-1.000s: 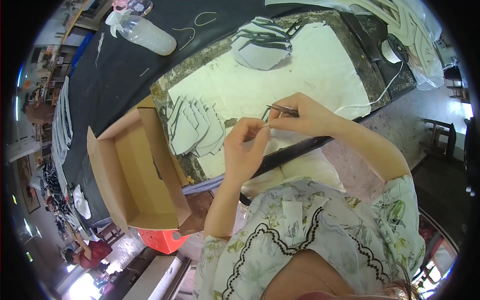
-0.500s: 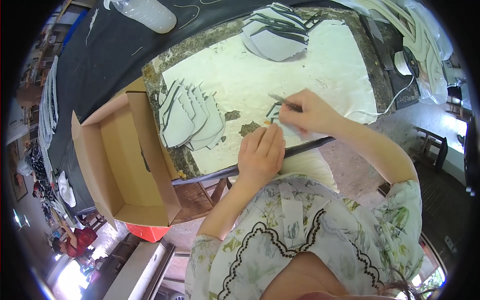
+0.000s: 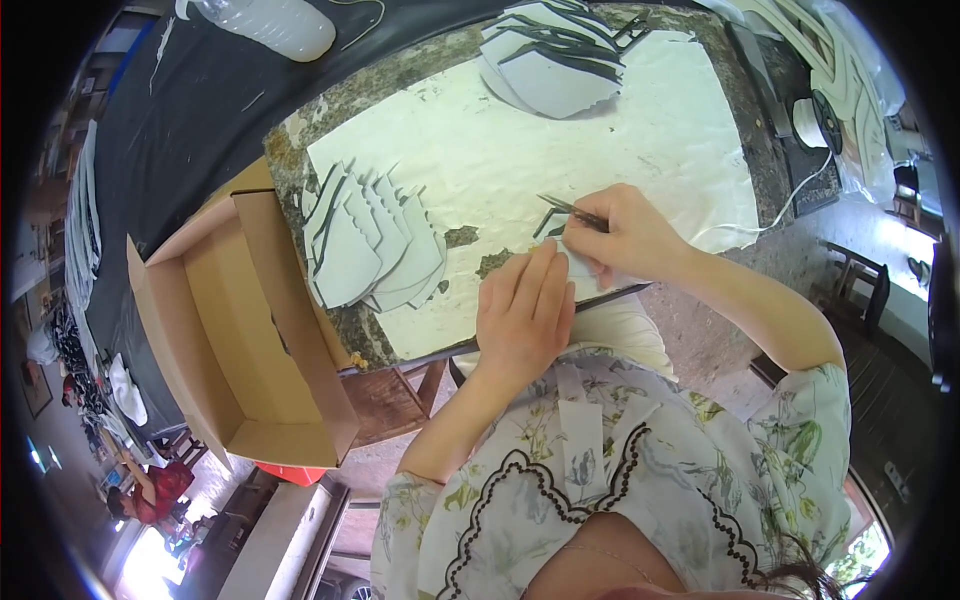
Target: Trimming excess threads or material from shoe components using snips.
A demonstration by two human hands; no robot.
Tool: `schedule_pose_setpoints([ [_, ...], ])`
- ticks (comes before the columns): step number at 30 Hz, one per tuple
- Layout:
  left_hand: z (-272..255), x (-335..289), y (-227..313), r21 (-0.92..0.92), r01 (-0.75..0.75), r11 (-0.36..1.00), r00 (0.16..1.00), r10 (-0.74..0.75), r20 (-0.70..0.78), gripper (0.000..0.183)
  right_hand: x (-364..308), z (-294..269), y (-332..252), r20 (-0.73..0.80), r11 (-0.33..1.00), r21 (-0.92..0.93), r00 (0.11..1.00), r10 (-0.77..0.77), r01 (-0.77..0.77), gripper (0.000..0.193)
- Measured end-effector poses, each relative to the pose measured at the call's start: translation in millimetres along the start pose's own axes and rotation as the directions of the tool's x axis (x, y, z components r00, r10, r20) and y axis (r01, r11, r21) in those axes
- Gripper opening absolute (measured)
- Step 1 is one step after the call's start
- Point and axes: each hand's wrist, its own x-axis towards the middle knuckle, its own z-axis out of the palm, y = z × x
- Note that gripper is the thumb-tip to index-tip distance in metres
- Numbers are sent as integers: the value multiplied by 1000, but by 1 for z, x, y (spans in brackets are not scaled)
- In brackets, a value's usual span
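On the pale sheet [image 3: 660, 120], near the board's front edge, a small light-grey piece with a dark edge [image 3: 582, 265] lies partly hidden by both hands. My left hand [image 3: 525, 310] is open, its stretched fingers lying flat with the tips at the left side of that piece. In my closed right hand [image 3: 630, 235] is a slim, dark two-pronged metal tool [image 3: 572, 208], its point toward the left; its exact kind is unclear. Right fingertips rest on or just above the same piece. To the left sits a fanned stack of grey cut pieces [image 3: 350, 245].
Another stack of grey dark-edged pieces [image 3: 560, 65] lies at the board's far side. An open cardboard box [image 3: 235, 330] stands at the left. White thread runs from a spool [image 3: 812, 122] at the right. A plastic bottle [image 3: 275, 25] lies at the far left.
The view has shifted slightly. My right hand has turned the tool a little, so its two prongs show more clearly. My left hand stays by the piece.
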Motion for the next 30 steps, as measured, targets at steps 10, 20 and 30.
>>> schedule_pose_setpoints([
  [10,3,2,3,51,64,997,996,-67,64,43,-4,-22,2,-43,935,-318,983,-180,157,17],
  [20,-3,16,4,103,16,995,981,-35,190,57,6,-30,0,19,725,-629,938,-347,281,17],
  [30,-4,26,7,174,-44,984,967,-2,255,57,8,-32,-9,-9,695,-688,955,-297,210,19],
])
